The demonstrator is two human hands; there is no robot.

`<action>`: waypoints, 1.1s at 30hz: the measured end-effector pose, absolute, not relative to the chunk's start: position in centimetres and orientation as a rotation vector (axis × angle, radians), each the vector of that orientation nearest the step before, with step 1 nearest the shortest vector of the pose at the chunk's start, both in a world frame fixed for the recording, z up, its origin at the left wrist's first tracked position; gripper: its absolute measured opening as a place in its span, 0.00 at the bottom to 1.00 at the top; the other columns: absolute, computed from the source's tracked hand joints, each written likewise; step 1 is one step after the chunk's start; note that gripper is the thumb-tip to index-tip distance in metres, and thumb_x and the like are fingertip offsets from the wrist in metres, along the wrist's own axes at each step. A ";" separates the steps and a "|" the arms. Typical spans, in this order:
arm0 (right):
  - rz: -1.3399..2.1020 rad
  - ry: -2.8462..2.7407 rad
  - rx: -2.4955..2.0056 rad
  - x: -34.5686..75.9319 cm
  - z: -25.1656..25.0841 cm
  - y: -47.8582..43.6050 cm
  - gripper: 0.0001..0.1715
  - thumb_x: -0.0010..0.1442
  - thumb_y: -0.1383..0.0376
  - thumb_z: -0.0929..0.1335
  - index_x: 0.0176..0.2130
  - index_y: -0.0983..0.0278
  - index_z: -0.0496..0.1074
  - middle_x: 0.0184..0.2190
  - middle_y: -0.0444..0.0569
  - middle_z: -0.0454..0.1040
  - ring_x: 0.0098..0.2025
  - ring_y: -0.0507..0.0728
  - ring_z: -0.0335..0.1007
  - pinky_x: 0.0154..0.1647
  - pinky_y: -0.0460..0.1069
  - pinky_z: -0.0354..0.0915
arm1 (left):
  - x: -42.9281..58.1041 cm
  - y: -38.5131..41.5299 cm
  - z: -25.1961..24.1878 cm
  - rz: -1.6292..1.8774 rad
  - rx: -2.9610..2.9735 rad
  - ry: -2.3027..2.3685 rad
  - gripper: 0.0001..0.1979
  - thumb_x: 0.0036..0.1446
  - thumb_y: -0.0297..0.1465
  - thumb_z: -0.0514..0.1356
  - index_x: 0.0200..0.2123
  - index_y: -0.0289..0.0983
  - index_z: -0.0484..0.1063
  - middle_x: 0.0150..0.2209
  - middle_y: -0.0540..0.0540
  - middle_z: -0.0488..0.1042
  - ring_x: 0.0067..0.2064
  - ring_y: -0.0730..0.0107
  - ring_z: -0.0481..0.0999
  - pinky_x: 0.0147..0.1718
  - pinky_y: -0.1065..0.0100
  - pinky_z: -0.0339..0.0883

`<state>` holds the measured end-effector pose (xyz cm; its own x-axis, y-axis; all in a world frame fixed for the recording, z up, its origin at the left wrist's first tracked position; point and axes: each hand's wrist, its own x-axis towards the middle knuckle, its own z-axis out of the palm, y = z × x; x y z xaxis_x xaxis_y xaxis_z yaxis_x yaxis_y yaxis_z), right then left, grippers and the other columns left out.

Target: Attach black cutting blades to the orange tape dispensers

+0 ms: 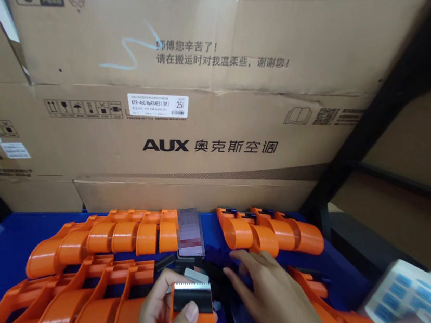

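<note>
My left hand (160, 320) is closed around an orange tape dispenser (207, 319), with the thumb pressed on its black part below a serrated metal blade (191, 286). My right hand (273, 290) is just to the right, fingers apart and pointing away from me, with nothing visible in it. It reaches over a dark blue area with black pieces, whose kind I cannot make out. Orange tape dispensers stand in rows around both hands: a back-left row (102, 235), a front-left row (78, 322) and a right-hand group (281, 233).
A phone (190, 232) with a blurred screen stands upright behind my hands. The blue work surface (4, 234) ends at a tall cardboard wall (209, 110). A black metal post (372, 95) slants up at the right, above a white object with blue patches (408, 292).
</note>
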<state>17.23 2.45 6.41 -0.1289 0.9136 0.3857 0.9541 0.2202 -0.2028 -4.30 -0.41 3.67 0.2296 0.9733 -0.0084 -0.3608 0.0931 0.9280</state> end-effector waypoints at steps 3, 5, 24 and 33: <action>-0.050 -2.006 -1.470 16.9 7.8 1.6 0.13 0.71 0.62 0.66 0.52 0.60 0.76 0.44 0.54 0.82 0.47 0.66 0.80 0.46 0.60 0.77 | -4.1 -0.4 3.3 1.148 1.018 0.796 0.20 0.61 0.52 0.65 0.41 0.41 0.72 0.18 0.59 0.64 0.14 0.84 0.51 0.15 0.79 0.46; 0.102 -2.042 -1.227 16.4 8.8 0.9 0.14 0.71 0.63 0.66 0.54 0.57 0.74 0.48 0.51 0.80 0.50 0.62 0.78 0.52 0.57 0.75 | -4.0 -0.4 3.2 1.136 1.023 0.800 0.21 0.61 0.53 0.63 0.42 0.41 0.71 0.17 0.60 0.63 0.15 0.83 0.51 0.15 0.79 0.46; -0.005 -2.043 -1.366 16.5 8.5 1.7 0.10 0.67 0.65 0.69 0.49 0.59 0.75 0.41 0.51 0.80 0.44 0.65 0.77 0.46 0.62 0.73 | -6.5 1.7 1.2 1.015 0.867 0.568 0.31 0.56 0.61 0.62 0.49 0.42 0.74 0.13 0.53 0.73 0.13 0.67 0.69 0.17 0.70 0.64; 0.023 -2.196 -1.665 15.6 7.0 1.8 0.04 0.63 0.66 0.71 0.39 0.59 0.78 0.36 0.50 0.82 0.43 0.69 0.77 0.44 0.66 0.71 | -6.8 2.1 0.0 0.958 0.891 0.460 0.24 0.62 0.56 0.60 0.49 0.44 0.68 0.16 0.52 0.78 0.16 0.67 0.73 0.22 0.70 0.71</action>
<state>15.57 1.85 7.03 -0.2232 0.9306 0.2901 0.9242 0.2967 -0.2405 -6.77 2.08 -0.01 0.5202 0.8533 0.0359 -0.5048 0.2734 0.8188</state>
